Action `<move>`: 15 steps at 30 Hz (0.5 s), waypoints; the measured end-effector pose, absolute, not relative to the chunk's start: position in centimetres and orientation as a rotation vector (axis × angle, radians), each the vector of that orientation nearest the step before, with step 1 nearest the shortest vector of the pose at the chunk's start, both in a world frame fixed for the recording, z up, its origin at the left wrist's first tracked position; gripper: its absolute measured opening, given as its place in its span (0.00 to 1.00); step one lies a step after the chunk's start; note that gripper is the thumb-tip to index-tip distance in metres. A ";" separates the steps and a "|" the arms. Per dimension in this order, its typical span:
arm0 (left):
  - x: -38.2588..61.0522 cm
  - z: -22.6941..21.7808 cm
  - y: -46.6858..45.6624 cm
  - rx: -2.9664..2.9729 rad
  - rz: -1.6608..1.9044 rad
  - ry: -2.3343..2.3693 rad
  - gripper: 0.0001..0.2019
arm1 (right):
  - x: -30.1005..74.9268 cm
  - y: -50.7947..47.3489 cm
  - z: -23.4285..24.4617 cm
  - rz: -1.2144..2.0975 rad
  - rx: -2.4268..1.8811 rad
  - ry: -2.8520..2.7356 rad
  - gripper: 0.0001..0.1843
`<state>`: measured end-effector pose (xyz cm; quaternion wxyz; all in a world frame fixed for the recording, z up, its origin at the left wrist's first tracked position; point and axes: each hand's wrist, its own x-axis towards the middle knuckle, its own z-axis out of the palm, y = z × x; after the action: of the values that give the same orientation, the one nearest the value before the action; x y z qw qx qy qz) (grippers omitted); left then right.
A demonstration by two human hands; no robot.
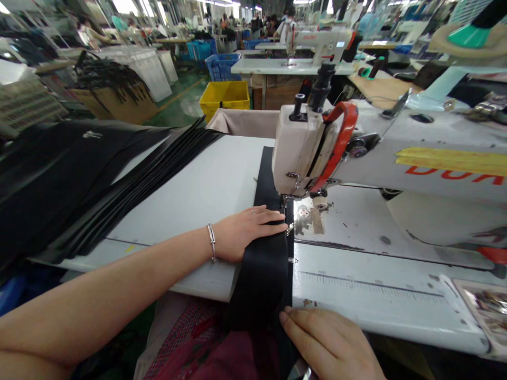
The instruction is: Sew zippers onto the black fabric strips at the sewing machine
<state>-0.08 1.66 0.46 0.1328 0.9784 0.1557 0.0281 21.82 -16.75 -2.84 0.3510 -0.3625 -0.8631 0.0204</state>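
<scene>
A long black fabric panel (264, 274) runs under the head of a sewing machine (301, 148) and droops over the table's front edge toward my lap. My left hand (249, 229) lies flat on it, fingers stretched, with the fingertips close to the needle area. Along the panel's right edge runs a narrow black strip (290, 274), with small shiny metal pieces beside it. At the front edge of the table, my right hand (328, 338) is closed with its fingertips on this strip. Below that hand a silver metal item (301, 370) shows in part; its kind is unclear.
Stacked black panels (166, 174) cover the table's left side. A ruler scale (368, 285) marks the front right edge. Behind stand a fabric-lined bin (245, 120), a yellow crate (225, 95), a blue crate (223, 67) and another sewing machine (320, 42). People work farther back.
</scene>
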 end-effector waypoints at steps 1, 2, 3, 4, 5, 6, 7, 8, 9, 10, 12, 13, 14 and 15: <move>0.0 0.4 2.0 2.837 0.087 0.455 0.37 | 21.8 -16.7 -2.8 0.063 -0.931 -2.238 0.22; 0.1 0.4 2.3 2.834 0.093 0.457 0.37 | 21.8 -16.7 -2.8 0.077 -0.930 -2.244 0.22; 0.1 0.4 2.4 2.830 0.100 0.458 0.38 | 21.7 -16.7 -2.8 0.091 -0.931 -2.249 0.22; 0.1 0.4 2.4 2.827 0.107 0.457 0.38 | 21.7 -16.7 -2.9 0.104 -0.932 -2.259 0.21; 0.1 0.5 2.1 2.825 0.119 0.473 0.38 | 21.7 -16.7 -3.1 0.115 -0.932 -2.271 0.21; -0.1 0.7 1.4 2.817 0.147 0.526 0.38 | 21.7 -16.8 -3.2 0.116 -0.930 -2.276 0.21; -0.4 0.9 0.3 2.796 0.197 0.631 0.37 | 21.8 -16.9 -3.4 0.110 -0.932 -2.273 0.21; -0.8 1.0 -1.3 2.748 0.279 0.791 0.35 | 21.9 -17.0 -3.4 0.095 -0.935 -2.266 0.21; -1.3 1.2 -3.2 2.657 0.378 0.991 0.32 | 22.0 -17.1 -3.4 0.076 -0.935 -2.260 0.21; -1.8 1.2 -5.4 2.514 0.472 1.187 0.27 | 22.2 -17.0 -3.3 0.075 -0.934 -2.273 0.21; -2.8 0.7 -9.9 2.132 0.555 1.406 0.15 | 22.7 -16.7 -2.6 0.152 -0.926 -2.346 0.20; -3.2 0.2 -11.8 1.925 0.495 1.330 0.12 | 22.9 -16.2 -2.1 0.216 -0.933 -2.382 0.20; -3.3 -0.4 -13.4 1.711 0.462 1.220 0.11 | 23.1 -15.5 -1.6 0.275 -0.956 -2.399 0.20; -3.1 -1.2 -14.6 1.515 0.422 1.095 0.10 | 23.3 -14.6 -1.1 0.316 -1.016 -2.392 0.20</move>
<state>-3.13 -14.59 -1.18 0.5751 0.6468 0.4675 0.1803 23.31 -14.57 -1.13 0.2586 -0.3749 -0.8826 0.1166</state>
